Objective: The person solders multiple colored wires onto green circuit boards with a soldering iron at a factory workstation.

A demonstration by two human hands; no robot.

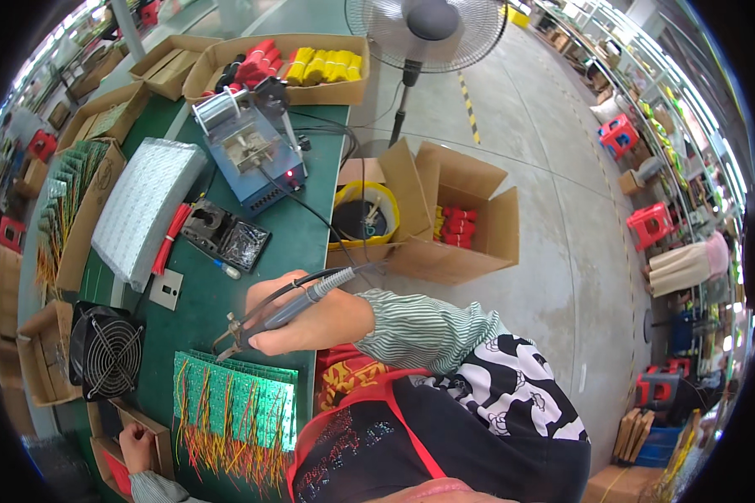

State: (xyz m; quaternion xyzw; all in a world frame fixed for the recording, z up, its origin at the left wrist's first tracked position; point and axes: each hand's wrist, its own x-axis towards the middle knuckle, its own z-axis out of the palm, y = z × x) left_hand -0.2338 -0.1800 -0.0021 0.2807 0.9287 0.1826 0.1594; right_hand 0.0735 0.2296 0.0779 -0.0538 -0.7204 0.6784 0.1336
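My right hand point(315, 323) is closed around a grey soldering iron point(310, 298) with a metal solder guide at its front. The tip hangs just above the top edge of a green circuit board panel point(252, 394), which has rows of red and yellow wires point(226, 453) along it. At the lower left, my left hand point(138, 446) is over a small cardboard box point(161, 432) with something red inside. Its fingers are curled together, and whatever is between them is too small to make out.
A blue solder feeder point(260, 172) stands farther back, near an iron stand point(222, 235). Left of them lie a bubble-wrapped stack point(147, 210) and red wires point(172, 239). A black fan point(106, 350) borders the panel. Open cartons point(470, 260) and a pedestal fan point(407, 75) stand beyond the table edge.
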